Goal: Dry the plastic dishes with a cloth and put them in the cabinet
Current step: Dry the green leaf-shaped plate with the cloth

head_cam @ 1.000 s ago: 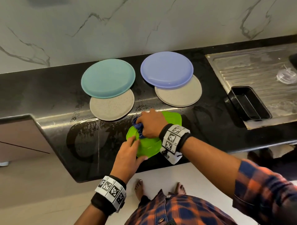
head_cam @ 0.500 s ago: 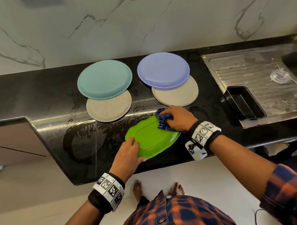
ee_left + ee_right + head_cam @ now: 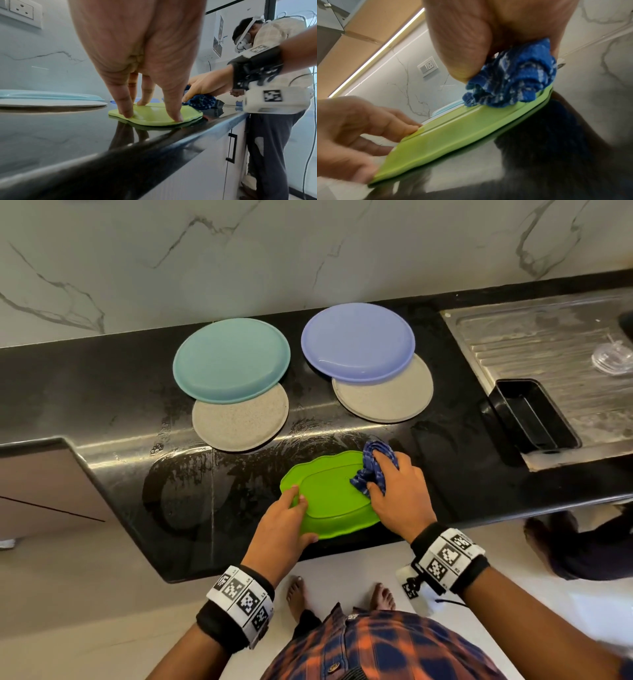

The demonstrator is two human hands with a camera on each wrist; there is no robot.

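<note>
Your left hand (image 3: 279, 530) presses straight fingertips (image 3: 127, 114) onto the near-left rim of the green oval plate (image 3: 330, 501), which lies upside down at the black worktop's (image 3: 120, 474) front edge. Your right hand (image 3: 399, 494) grips a bunched blue cloth (image 3: 375, 465) on the plate's far-right end. Beyond the plate, a teal plate (image 3: 231, 359) overlaps a speckled grey plate (image 3: 239, 419), and a lavender plate (image 3: 358, 340) overlaps another grey plate (image 3: 387, 398).

black tray (image 3: 534, 419) on steel drainboard (image 3: 548, 344) | clear lid, perhaps (image 3: 613, 358) | wall socket (image 3: 428, 66)
</note>
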